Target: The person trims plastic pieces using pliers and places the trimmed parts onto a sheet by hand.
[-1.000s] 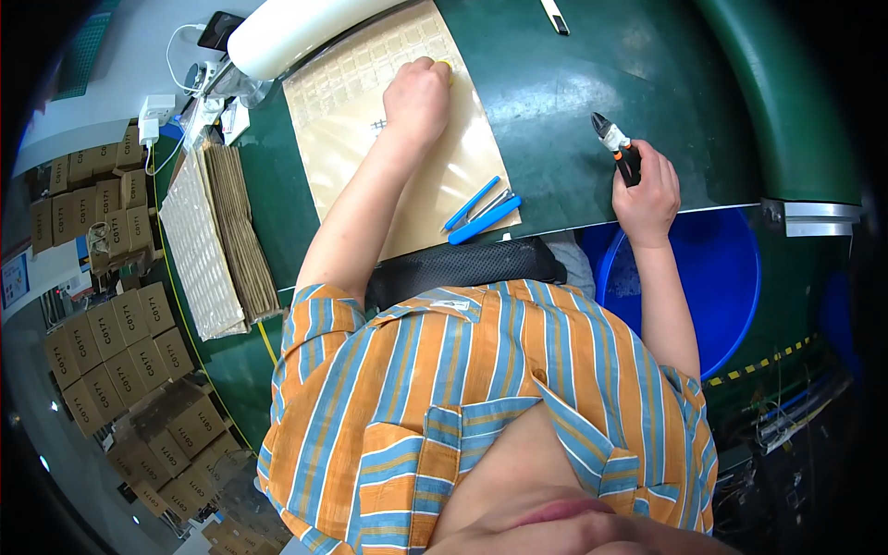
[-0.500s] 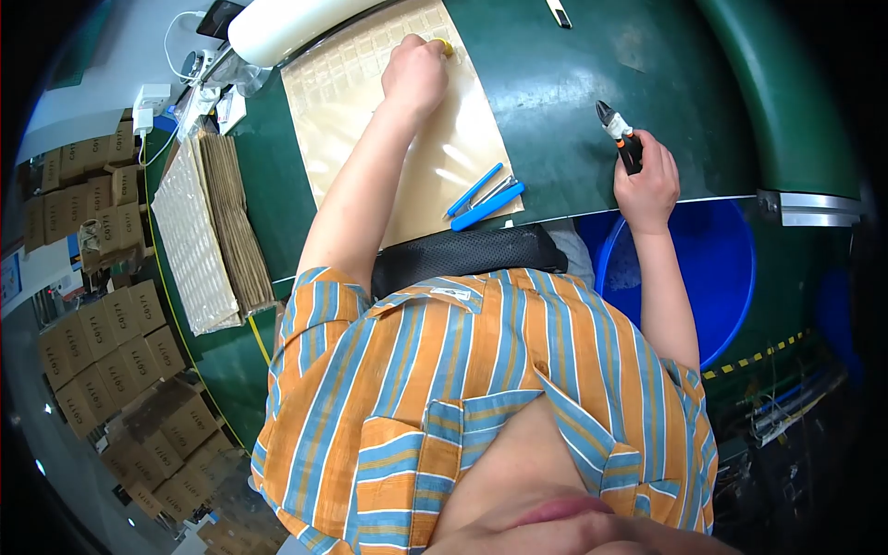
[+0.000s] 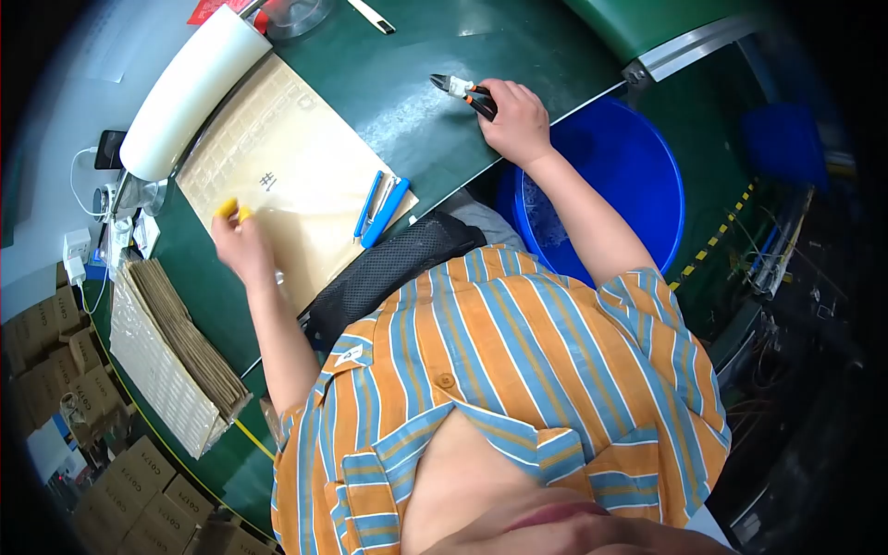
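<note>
My right hand (image 3: 517, 121) is wrapped round a pair of side cutters (image 3: 465, 92) with black-and-orange handles and white wrapping near the pivot. Their jaws point away to the left, above the green tabletop. At the left edge of a tan sheet (image 3: 314, 157) under clear film is my left hand (image 3: 242, 248). Yellow coverings sit on two of its fingertips, which are apart, with nothing visible between them. Dark crossed marks (image 3: 268, 181) show on the sheet. A tool with blue handles (image 3: 384, 211), its exact kind unclear, lies on the sheet's near right corner.
A white roll (image 3: 194, 92) lies behind the sheet. Flattened cardboard (image 3: 180, 351) is stacked at the left. Below the table edge on the right stands a blue bin (image 3: 671, 194). A white-handled cutter (image 3: 372, 16) lies at the back. Brown cartons (image 3: 129, 490) are piled lower left.
My left hand has moved from the far part of the sheet to its left edge, uncovering the dark marks. My right hand still holds the side cutters. The view has turned.
</note>
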Tool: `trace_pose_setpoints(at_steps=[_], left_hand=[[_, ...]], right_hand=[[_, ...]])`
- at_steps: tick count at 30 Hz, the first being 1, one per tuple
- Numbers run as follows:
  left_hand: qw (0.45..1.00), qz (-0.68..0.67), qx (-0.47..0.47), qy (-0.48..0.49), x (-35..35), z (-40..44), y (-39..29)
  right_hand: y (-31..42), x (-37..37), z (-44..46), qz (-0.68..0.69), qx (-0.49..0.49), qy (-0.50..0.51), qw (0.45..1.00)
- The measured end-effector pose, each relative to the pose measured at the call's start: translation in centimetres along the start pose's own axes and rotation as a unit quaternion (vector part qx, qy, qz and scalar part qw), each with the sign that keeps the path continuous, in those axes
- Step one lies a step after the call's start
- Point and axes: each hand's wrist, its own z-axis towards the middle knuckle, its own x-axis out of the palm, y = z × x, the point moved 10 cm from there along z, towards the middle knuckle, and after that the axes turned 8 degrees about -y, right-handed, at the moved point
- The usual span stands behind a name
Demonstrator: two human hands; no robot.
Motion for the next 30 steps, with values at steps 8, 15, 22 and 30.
trace_pose_setpoints(at_steps=[8, 15, 22, 30], left_hand=[[0.984, 0.052, -0.029, -0.165, -12.8, -2.2, 9.7], [0.972, 0.051, -0.075, -0.216, -16.0, -5.3, 13.2], [0.983, 0.055, -0.052, -0.165, -15.0, -4.9, 12.4], [0.982, 0.111, -0.032, -0.151, -14.8, -4.9, 12.0]], right_hand=[[-0.1, 0.8, -0.1, -0.024, 0.123, 0.076, 0.989], [1.4, 1.7, -0.6, -0.098, 0.071, 0.062, 0.991], [1.7, 1.3, -0.8, -0.098, 0.061, 0.044, 0.992], [1.7, 1.2, -1.0, -0.094, 0.05, 0.036, 0.994]])
